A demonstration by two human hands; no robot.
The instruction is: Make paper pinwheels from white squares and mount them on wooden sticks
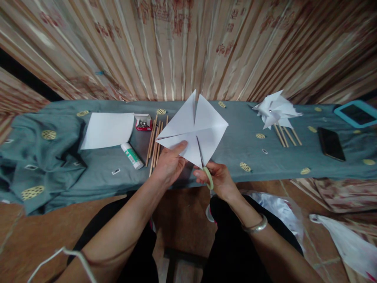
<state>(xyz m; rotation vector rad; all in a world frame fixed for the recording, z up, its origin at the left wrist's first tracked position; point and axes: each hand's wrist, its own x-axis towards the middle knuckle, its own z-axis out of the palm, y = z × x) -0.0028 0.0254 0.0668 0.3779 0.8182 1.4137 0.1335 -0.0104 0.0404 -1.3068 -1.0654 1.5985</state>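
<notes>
A square sheet of white paper (210, 122) is held up over the near edge of the table, one corner toward me. Slits run inward from its far, left and near corners. My left hand (172, 161) pinches the paper near its lower left side, thumb on top. In my right hand (216, 177) is a pair of scissors (208, 177) with pale green handles, its blades at the slit in the near corner. Just left of the paper lie several thin wooden sticks (150, 143), partly hidden by the sheet and my left hand.
Left on the cloth-covered table (235, 153) are white paper sheets (107, 129), a glue stick (131, 155) and a small red box (143, 122) of metal pins. To the right lie paper pinwheels (277, 110) on sticks, a black phone (330, 144) and a blue-framed device (357, 114).
</notes>
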